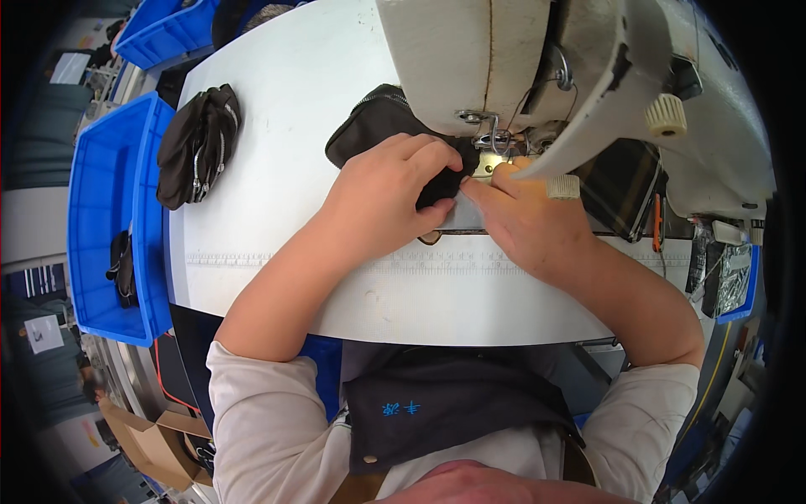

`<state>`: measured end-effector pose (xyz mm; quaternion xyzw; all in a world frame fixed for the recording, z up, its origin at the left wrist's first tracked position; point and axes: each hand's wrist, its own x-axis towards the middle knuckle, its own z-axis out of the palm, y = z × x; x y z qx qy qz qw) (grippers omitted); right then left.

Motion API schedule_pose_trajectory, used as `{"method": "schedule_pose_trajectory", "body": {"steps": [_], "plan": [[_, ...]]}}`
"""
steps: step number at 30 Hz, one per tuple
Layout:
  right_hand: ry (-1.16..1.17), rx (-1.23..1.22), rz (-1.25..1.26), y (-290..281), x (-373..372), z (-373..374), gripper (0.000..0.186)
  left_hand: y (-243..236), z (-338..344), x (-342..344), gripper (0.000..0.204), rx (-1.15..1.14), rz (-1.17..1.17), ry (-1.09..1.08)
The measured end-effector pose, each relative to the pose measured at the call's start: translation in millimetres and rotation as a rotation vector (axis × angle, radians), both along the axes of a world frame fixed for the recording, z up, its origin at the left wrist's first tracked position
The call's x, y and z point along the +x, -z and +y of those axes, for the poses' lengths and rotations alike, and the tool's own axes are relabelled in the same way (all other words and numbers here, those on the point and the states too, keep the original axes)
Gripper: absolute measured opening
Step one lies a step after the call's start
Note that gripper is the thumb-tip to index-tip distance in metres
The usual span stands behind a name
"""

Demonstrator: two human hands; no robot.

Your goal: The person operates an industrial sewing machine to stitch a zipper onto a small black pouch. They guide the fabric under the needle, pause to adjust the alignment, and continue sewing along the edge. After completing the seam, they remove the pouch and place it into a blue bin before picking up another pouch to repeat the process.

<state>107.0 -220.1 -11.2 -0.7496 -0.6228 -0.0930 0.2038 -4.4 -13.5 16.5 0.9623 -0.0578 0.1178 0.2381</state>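
Note:
A black fabric pouch (357, 139) with a zipper along its upper edge lies on the sewing table, its right end by the presser foot (494, 141) of a white sewing machine (457, 55). My left hand (390, 189) rests over the pouch with curled fingers, gripping its cloth. My right hand (537, 220) is close to the needle area at the pouch's right edge, thumb and fingers pinched on the fabric. Part of the right fingers is hidden behind the machine. The exact place where the cloth meets the needle cannot be made out.
Another black zippered pouch (199, 147) lies at the table's left. A blue bin (113, 168) beside the table holds a dark item. Dark cloth (623, 185) and an orange-handled tool (657, 223) lie right of the machine head. A printed ruler strip (319, 259) crosses the white tabletop.

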Motion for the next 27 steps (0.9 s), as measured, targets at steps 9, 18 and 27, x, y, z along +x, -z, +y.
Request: {"method": "schedule_pose_trajectory", "body": {"steps": [9, 18, 27], "plan": [[-0.014, -0.040, -0.055, 1, -3, 1, 0.039, 12, -8, 3, 0.024, 0.195, -0.161, -0.027], [-0.029, -0.024, -0.076, -1, -3, 1, 0.036, 14, -4, 3, 0.023, 0.167, -0.188, 0.013], [-0.051, 0.043, -0.165, 1, -5, 0, 0.035, 7, 1, 1, 0.020, 0.041, -0.112, 0.027]]}}
